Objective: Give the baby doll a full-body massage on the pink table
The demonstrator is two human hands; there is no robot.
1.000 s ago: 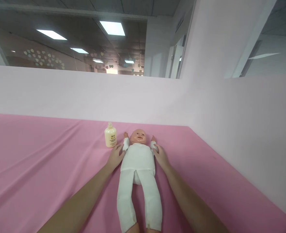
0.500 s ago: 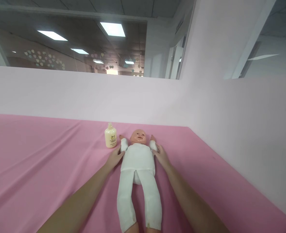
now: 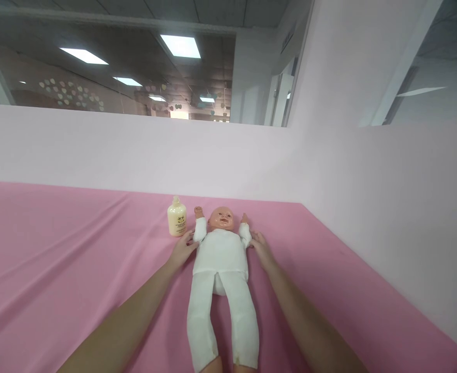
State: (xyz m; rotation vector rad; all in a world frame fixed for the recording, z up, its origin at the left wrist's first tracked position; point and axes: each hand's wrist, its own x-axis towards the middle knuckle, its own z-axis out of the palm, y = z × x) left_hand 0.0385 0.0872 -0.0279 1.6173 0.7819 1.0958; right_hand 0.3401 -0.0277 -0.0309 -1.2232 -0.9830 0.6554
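A baby doll (image 3: 221, 254) in white clothing lies on its back, head away from me, with both arms bent up beside its head. My left hand (image 3: 182, 249) is at the doll's upper arm on the left, thumb and fingers apart, the fingertips at the sleeve. At the other sleeve, my right hand (image 3: 261, 248) has its fingers loosely spread, close against the doll's elbow. Whether the fingertips still touch the cloth is hard to tell. A pale yellow bottle (image 3: 177, 220) with a dark printed label stands upright just beyond my left hand.
Pink cloth (image 3: 76, 248) with a few creases covers the surface beneath the doll. A white wall (image 3: 135, 153) rises behind it, and another wall (image 3: 387, 207) runs along the right. Above the back wall, a window (image 3: 115, 62) shows ceiling lights.
The doll's arms have come up higher beside its head, the left one most clearly. My fingers have loosened around the sleeves, and my right hand has shifted slightly outward.
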